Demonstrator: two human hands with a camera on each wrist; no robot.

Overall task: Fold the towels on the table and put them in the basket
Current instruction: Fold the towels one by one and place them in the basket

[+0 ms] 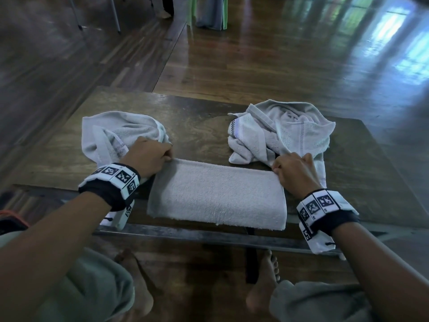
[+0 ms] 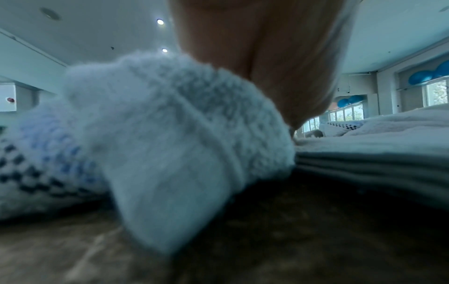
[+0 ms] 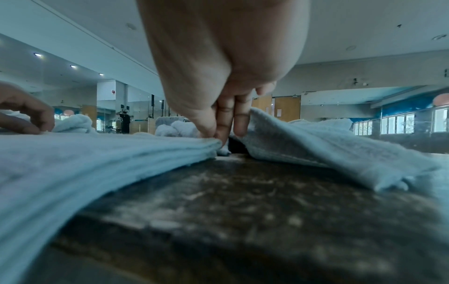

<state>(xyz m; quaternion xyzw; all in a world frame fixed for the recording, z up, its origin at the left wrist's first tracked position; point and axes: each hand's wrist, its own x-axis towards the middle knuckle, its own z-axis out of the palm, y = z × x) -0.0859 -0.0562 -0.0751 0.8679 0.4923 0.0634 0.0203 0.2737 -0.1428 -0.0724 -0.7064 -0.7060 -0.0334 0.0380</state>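
A pale towel, folded into a long flat rectangle [image 1: 216,196], lies near the front edge of the dark wooden table [image 1: 199,129]. My left hand [image 1: 168,155] pinches its far left corner with curled fingers. My right hand [image 1: 277,169] pinches the far right corner; in the right wrist view the thumb and fingers [image 3: 213,126] close on the stacked layers of the folded towel [image 3: 85,157]. In the left wrist view only my palm [image 2: 267,57] shows, above the folded towel's layered edge [image 2: 376,159].
One crumpled towel [image 1: 111,133] lies at the back left beside my left hand, with a checkered band [image 2: 36,173]. Another crumpled towel [image 1: 285,129] lies at the back right, touching my right hand. My knees and bare feet are below the table's front edge.
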